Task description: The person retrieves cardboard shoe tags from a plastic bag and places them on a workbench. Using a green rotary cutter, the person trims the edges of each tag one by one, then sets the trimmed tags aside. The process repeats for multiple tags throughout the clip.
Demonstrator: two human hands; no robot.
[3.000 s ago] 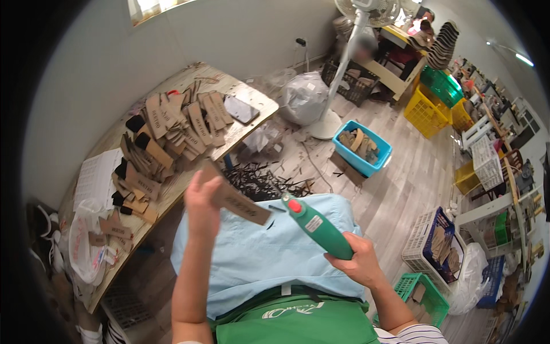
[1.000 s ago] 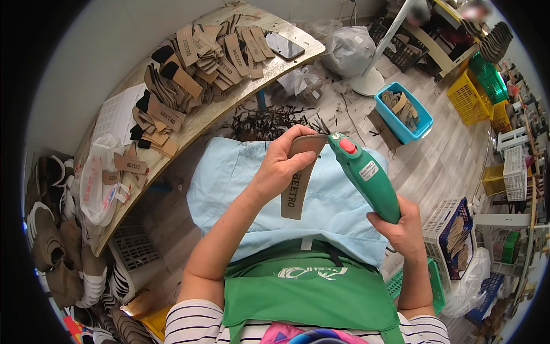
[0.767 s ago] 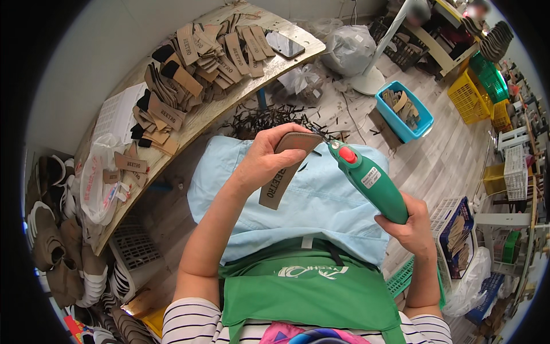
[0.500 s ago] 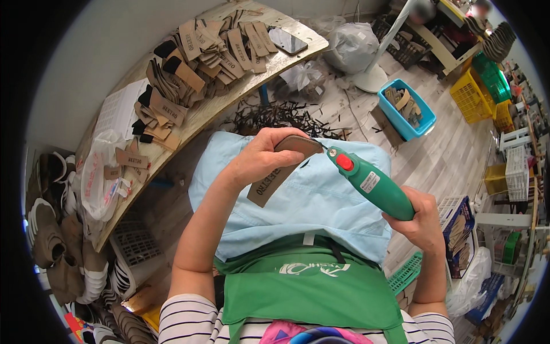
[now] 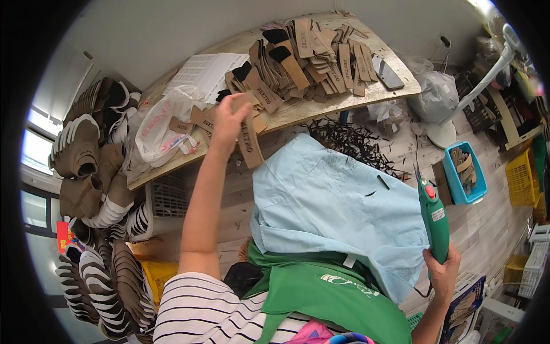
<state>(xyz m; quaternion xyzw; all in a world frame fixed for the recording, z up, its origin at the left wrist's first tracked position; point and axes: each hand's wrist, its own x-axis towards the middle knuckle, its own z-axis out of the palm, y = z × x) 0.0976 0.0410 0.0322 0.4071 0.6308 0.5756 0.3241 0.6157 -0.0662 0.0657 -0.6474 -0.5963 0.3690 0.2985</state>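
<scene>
My left hand (image 5: 232, 119) is raised at the front edge of the wooden table, fingers closed on a flat brown strap piece (image 5: 250, 147) that hangs down from them. In my right hand (image 5: 444, 267) is a green electric cutter (image 5: 438, 226) with a red button and a thin metal tip pointing up and away. It stands apart from the strap piece, at the right edge of the light blue cloth (image 5: 321, 200) over my lap. Two small dark scraps (image 5: 383, 182) lie on the cloth. Many similar strap pieces (image 5: 321, 54), some with black ends, are heaped on the table.
A phone (image 5: 391, 74) and a plastic bag (image 5: 160, 135) lie on the table (image 5: 409, 89). Dark offcuts (image 5: 349, 143) cover the floor beneath. To the right stands a blue bin (image 5: 480, 192) holding strap pieces. Shoe parts (image 5: 80, 152) are stacked at left.
My left hand has carried the strap piece away from the cutter, left to the table's edge. My right hand has lowered and swung the cutter more upright. The view has shifted left.
</scene>
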